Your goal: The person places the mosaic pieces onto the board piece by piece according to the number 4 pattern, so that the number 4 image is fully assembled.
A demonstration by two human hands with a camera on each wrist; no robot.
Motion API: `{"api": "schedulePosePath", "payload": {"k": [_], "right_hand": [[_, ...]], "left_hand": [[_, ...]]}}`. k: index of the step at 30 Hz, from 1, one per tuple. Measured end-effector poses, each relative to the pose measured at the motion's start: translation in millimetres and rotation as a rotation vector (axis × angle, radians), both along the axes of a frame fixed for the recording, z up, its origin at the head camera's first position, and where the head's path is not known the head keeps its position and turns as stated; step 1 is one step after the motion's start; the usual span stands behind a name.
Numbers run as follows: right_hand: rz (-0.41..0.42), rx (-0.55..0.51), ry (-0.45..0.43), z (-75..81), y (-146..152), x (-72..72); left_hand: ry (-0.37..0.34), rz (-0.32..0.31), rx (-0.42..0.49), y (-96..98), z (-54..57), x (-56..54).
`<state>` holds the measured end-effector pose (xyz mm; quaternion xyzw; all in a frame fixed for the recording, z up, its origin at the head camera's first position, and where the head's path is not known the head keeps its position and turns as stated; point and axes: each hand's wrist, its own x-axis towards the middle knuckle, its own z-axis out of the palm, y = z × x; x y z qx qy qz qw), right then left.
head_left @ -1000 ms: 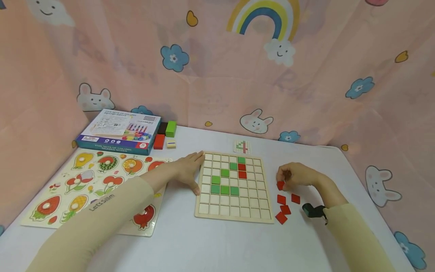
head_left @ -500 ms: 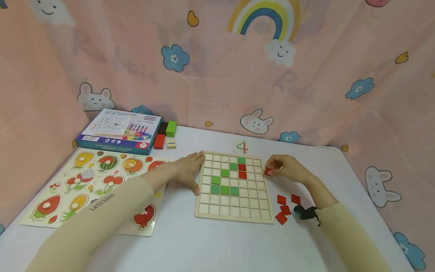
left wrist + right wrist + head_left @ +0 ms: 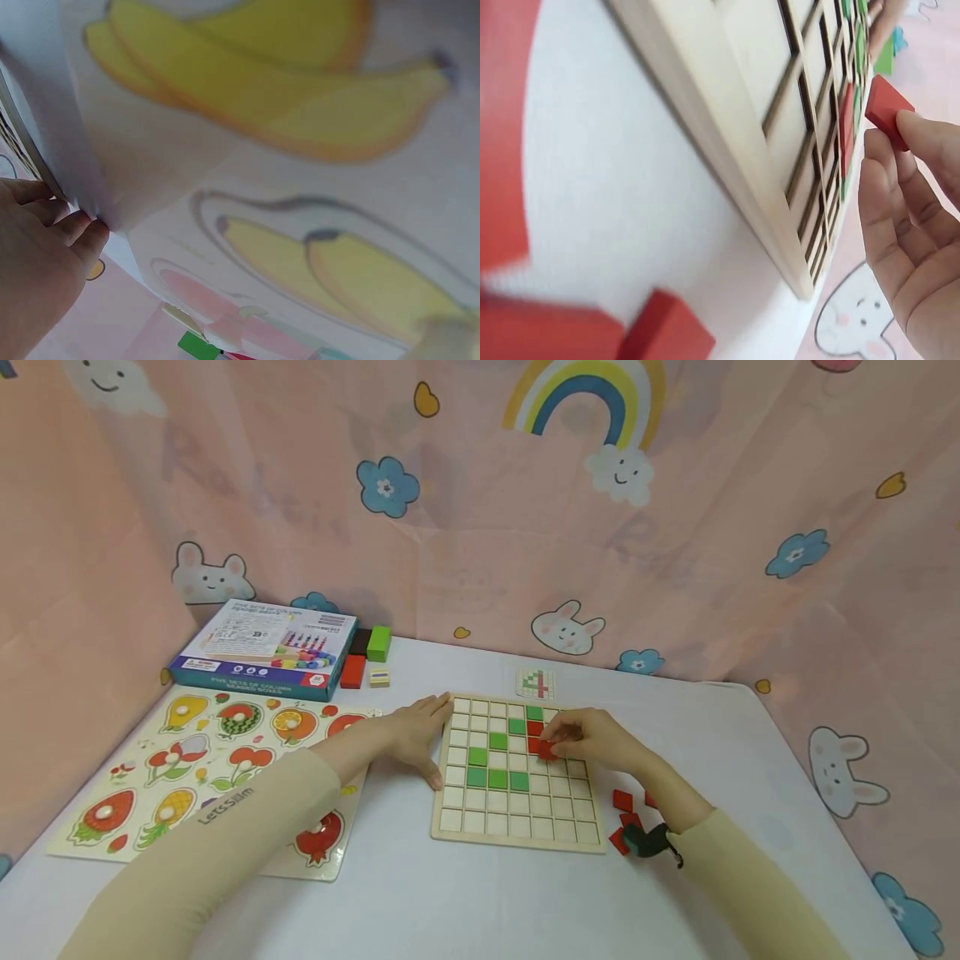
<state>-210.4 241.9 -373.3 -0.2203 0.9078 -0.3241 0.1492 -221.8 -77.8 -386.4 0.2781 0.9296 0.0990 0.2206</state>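
A square wooden grid board (image 3: 517, 839) lies mid-table, with several green tiles (image 3: 497, 778) and red tiles (image 3: 534, 727) set in its cells. My right hand (image 3: 592, 737) pinches a red square tile (image 3: 887, 107) between thumb and fingers, above the board near the red column. In the right wrist view the tile is tilted and held clear of the board. My left hand (image 3: 411, 739) rests against the board's left edge, fingers extended; in the left wrist view the fingertips touch the edge. Several loose red tiles (image 3: 622, 800) lie right of the board, partly hidden by the right wrist's camera.
A small pattern card (image 3: 536, 684) lies behind the board. To the left are a fruit puzzle board (image 3: 255, 777) and a blue box (image 3: 262, 647). Red, green and black blocks (image 3: 378, 644) and a small striped stack (image 3: 378, 677) stand beside the box.
My right hand has carried the red tile from beside the loose tiles leftward, over the board to the red column. My left hand has stayed at the board's edge.
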Motion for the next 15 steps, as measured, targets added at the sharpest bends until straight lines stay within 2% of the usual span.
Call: {"api": "schedulePosePath", "payload": {"k": [8, 15], "right_hand": [[0.031, 0.032, -0.013, -7.2, -10.4, 4.4], [0.004, 0.060, 0.000, -8.3, -14.9, 6.1]], "left_hand": [[0.002, 0.002, 0.002, -0.1, 0.1, 0.6], [0.000, 0.002, 0.000, 0.3, 0.3, 0.5]]}}
